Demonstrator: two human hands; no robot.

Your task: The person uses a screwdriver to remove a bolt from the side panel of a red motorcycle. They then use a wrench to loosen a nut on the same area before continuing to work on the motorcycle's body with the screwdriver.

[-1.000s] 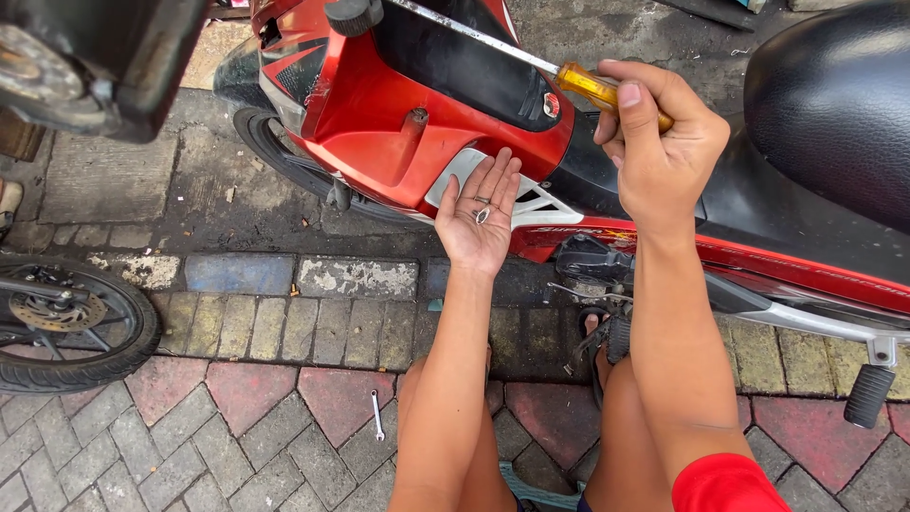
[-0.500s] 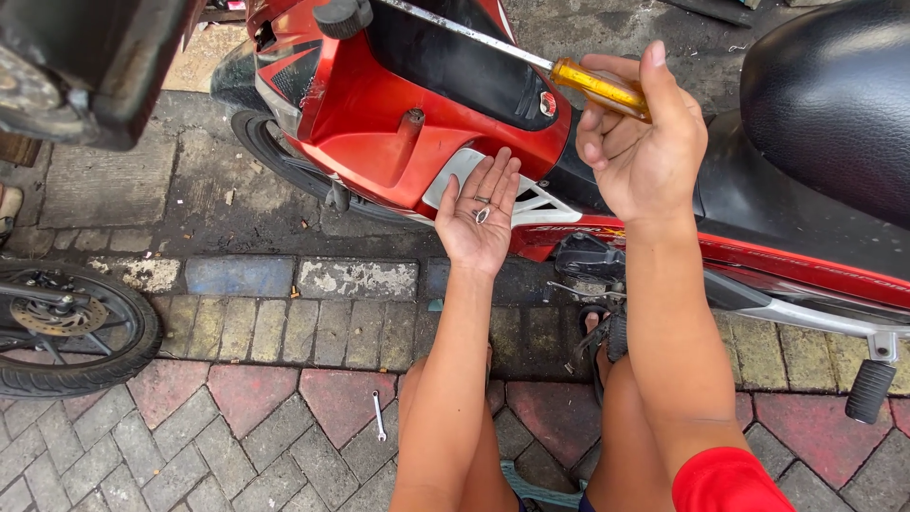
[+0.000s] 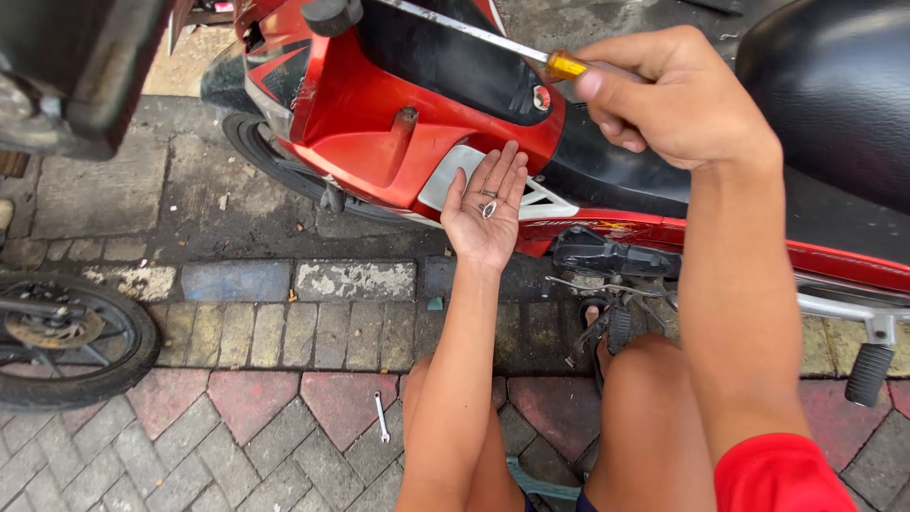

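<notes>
Outdoor brick paving (image 3: 237, 427), red and grey; a red motorcycle (image 3: 379, 123) parked on it, a small wrench (image 3: 381, 417) lying on the bricks. Since the earlier frame the right hand (image 3: 673, 95) has risen slightly with the screwdriver (image 3: 531, 52) — fingers clamped on its yellow handle. Left hand (image 3: 485, 213) flat, palm up, fingers apart — small screws (image 3: 488, 204) resting in it.

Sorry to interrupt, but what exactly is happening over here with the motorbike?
A person crouches beside a red motorbike. The right hand grips a yellow-handled screwdriver, its shaft pointing toward the bike's upper body. The left hand is held open, palm up, with small metal fasteners resting in it. A small wrench lies on the brick paving near the person's knee.
</notes>
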